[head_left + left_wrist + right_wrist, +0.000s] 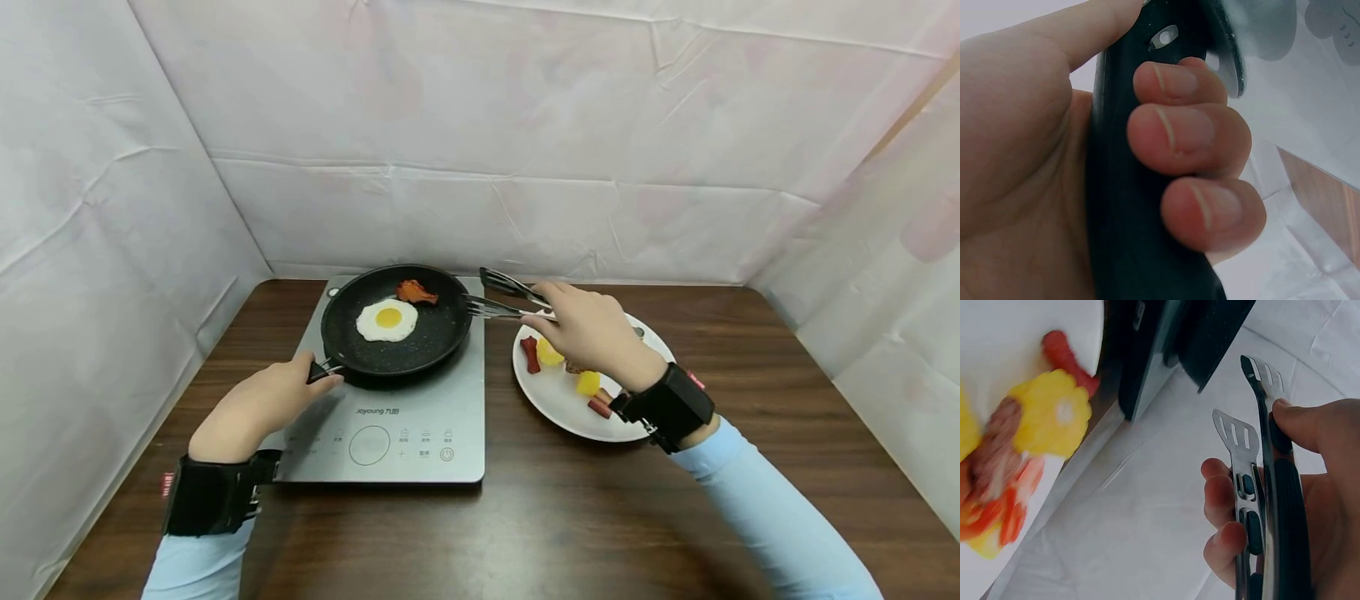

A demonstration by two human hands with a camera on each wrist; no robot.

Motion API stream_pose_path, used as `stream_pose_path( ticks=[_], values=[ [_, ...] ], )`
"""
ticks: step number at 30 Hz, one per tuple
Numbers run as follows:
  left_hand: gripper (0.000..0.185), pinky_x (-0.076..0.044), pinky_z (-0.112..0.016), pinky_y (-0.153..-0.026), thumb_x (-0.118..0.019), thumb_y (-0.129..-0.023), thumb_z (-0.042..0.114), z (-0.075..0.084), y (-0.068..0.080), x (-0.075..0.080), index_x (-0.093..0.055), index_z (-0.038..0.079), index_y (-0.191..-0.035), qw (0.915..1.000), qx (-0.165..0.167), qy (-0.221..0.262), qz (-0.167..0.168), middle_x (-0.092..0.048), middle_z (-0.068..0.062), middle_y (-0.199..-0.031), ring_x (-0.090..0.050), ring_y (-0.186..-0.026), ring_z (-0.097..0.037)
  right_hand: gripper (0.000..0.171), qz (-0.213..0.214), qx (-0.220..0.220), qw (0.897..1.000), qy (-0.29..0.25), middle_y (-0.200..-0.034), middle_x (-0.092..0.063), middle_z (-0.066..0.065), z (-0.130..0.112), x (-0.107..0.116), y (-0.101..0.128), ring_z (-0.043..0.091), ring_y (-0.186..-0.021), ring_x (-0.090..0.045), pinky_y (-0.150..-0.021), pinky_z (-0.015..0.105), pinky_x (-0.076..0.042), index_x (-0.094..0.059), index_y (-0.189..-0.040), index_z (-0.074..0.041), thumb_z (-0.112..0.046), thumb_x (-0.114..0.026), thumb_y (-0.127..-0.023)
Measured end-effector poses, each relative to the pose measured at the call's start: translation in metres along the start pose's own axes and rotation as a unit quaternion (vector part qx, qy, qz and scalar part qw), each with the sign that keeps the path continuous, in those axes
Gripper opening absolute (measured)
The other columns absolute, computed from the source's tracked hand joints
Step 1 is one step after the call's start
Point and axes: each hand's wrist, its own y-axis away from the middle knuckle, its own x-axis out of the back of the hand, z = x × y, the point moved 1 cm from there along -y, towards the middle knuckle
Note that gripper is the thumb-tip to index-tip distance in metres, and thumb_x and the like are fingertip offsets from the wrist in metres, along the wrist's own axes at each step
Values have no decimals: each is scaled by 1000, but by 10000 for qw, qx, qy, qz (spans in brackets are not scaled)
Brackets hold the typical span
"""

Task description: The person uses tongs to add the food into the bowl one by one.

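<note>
"Joyoung" marks cooktop (390, 412) beside left hand (258, 408) holding pan handle (321, 372).

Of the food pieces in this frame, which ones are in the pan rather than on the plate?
The fried egg and the reddish-orange piece behind it lie in the black pan; the yellow and red pieces sit on the white plate.

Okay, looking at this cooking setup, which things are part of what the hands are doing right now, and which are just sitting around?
In use:
left hand gripping the pan handle
pan with egg and red piece
right hand holding the tongs
plate of food pieces
cooktop under the pan

Lying about:
table
white backdrop
</note>
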Motion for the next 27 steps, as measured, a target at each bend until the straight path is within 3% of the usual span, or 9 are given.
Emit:
stream_pose_path(
  ticks=[7,11,27],
  values=[
    [82,-52,-59,-83,-41,-107,54,0,0,1,-28,-16,-148,10000,35,-13,-50,-54,-41,-136,-62,-116,-51,56,-102,-220,9996,-155,-133,-68,9,32,-11,27,26,-101,-72,-72,47,-56,-56,-142,-10,-48,-58,-102],
    [83,-51,-61,-87,-41,-107,53,-1,0,0,-27,-17,-149,10000,30,-6,-75,-54,-41,-136,-62,-117,-51,54,-229,-282,9993,-89,-133,-68,12,44,-18,40,28,-104,-70,-69,46,-56,-57,-142,-9,-45,-61,-101],
    [80,-53,-56,-80,-42,-107,54,1,0,1,-32,-15,-146,10000,61,-42,-11,-56,-40,-132,-64,-112,-49,44,-152,-269,9993,211,-104,-73,6,67,-35,70,17,-74,-67,-52,33,-44,-65,-127,-12,-45,-66,-98]
  ],
)
